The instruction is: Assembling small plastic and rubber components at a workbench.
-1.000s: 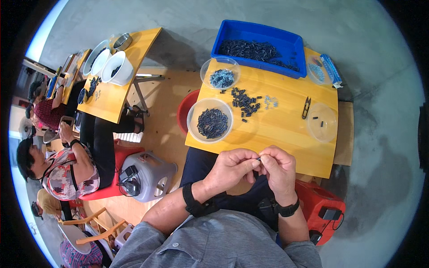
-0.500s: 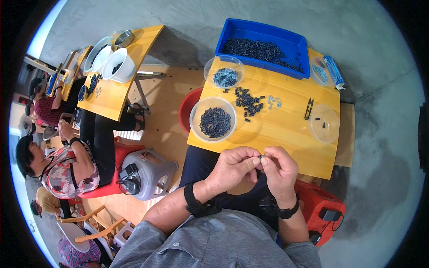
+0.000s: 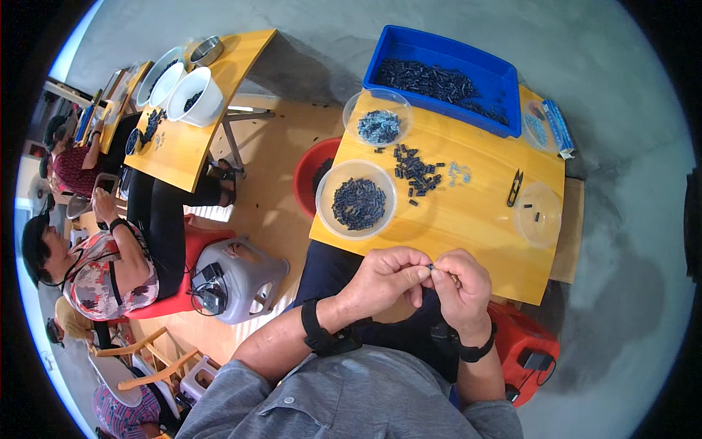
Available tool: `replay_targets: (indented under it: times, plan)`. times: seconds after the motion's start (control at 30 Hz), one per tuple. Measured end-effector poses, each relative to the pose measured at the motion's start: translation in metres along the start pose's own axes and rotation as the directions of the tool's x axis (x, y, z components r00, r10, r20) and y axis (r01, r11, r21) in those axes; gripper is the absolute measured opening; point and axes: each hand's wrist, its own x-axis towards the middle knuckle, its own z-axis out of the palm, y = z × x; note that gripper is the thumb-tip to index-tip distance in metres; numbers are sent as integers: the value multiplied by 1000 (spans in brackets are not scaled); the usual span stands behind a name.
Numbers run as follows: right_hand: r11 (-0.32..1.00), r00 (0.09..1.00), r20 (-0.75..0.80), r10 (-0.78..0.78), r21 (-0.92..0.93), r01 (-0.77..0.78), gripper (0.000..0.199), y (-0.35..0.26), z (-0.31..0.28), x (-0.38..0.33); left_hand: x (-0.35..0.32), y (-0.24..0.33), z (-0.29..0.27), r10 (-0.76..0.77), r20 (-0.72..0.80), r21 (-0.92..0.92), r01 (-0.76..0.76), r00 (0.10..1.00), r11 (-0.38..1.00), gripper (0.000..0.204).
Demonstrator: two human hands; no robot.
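My left hand (image 3: 386,284) and my right hand (image 3: 466,287) meet in front of the table's near edge, each closed in a pinch. A small dark piece (image 3: 430,267) shows between their fingertips, mostly covered by them. Beyond my left hand stands a clear round tub (image 3: 327,223) with many short black cylindrical pieces (image 3: 358,204) inside. To its right lies a loose pile of the same black pieces (image 3: 417,171), with a few tiny pale-blue bits (image 3: 459,173) beside it. Farther back, another clear tub (image 3: 351,132) holds blue and black pieces (image 3: 379,127).
A blue tray (image 3: 497,77) of black pieces spans the table's (image 3: 475,219) far edge. Thread snips (image 3: 515,188) and a shallow clear tub (image 3: 539,211) lie at the right. A red bucket (image 3: 306,183) stands left of the table. Another person (image 3: 121,267) sits at the left.
The table and its contents sit slightly farther right in the view. Both hands keep their fingertips together, with only a slight shift.
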Motion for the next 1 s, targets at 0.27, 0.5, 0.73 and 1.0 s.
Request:
replay_targets:
  times: [0.27, 0.5, 0.73, 1.0]
  plan:
    - [997, 996, 81, -40, -61, 45, 3, 2, -5, 3, 2, -5, -2, -30, 7, -29, 30, 1000, 999, 12]
    - [1000, 1000, -1, -18, -8, 18, 5, 5, -3, -1, 9, -4, 2, -22, 19, -39, 23, 1000, 999, 12]
    - [999, 994, 107, -29, 19, 27, 6, 3, -10, 8, 6, -5, -2, -11, 26, -22, 11, 1000, 1000, 13]
    - [1000, 979, 204, -18, 4, 17, 5, 7, -14, 11, 7, -5, -4, -17, 26, -10, 17, 1000, 1000, 11]
